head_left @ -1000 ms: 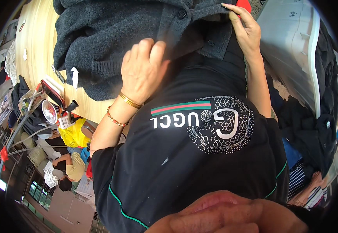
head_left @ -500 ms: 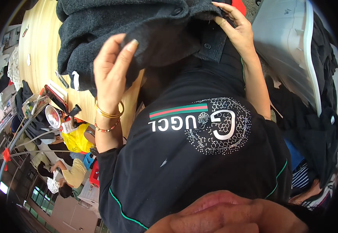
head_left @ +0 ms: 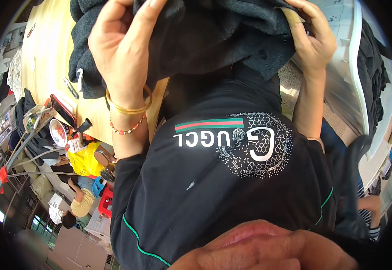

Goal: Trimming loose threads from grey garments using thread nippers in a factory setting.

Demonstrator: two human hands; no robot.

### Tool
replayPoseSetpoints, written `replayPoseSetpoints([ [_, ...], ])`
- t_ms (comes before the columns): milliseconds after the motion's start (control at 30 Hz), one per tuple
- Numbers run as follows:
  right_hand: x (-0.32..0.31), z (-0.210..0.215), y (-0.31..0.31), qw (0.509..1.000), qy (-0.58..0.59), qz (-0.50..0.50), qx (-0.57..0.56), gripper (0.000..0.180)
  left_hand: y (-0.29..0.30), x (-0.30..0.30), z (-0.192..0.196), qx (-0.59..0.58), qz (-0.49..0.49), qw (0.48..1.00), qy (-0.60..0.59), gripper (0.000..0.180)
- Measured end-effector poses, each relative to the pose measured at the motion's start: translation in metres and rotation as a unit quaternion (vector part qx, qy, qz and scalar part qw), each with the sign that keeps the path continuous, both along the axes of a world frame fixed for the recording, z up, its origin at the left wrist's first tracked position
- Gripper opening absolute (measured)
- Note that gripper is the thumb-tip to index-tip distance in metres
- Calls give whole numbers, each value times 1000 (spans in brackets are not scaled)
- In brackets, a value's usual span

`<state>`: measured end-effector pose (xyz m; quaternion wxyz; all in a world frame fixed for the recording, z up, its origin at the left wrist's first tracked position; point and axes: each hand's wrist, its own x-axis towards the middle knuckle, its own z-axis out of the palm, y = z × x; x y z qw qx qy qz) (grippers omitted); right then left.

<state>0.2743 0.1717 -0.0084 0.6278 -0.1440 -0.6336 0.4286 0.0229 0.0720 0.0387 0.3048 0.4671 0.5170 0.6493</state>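
The dark garment (head_left: 223,42) is held up, partly over the pale surface (head_left: 47,54), its cloth being pinched by the left hand (head_left: 124,54) and right hand (head_left: 314,40). If its left folds are dragged, the small tool (head_left: 71,88) beside them could be caught or displaced.

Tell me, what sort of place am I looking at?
Probably a garment workshop. The left hand and right hand hold a charcoal, wool-like buttoned garment at a pale wood-grained table; a translucent plastic bin has dark cloth at its rim; a person in a pale yellow top shows in the background.
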Motion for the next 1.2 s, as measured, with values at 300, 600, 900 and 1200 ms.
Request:
replayPoseSetpoints([
  [300,-28,69,-30,890,-318,-42,324,29,9,39,23,-157,-181,963,-120,10],
  [600,-27,52,-19,918,-299,-2,263,27,-6,32,3,-108,-205,968,-101,27],
  [900,-40,80,-11,945,-290,116,101,51,-6,17,-7,-45,-191,979,63,35],
  [1200,-33,61,2,913,-375,157,-16,29,0,24,-2,22,-104,949,298,30],
])
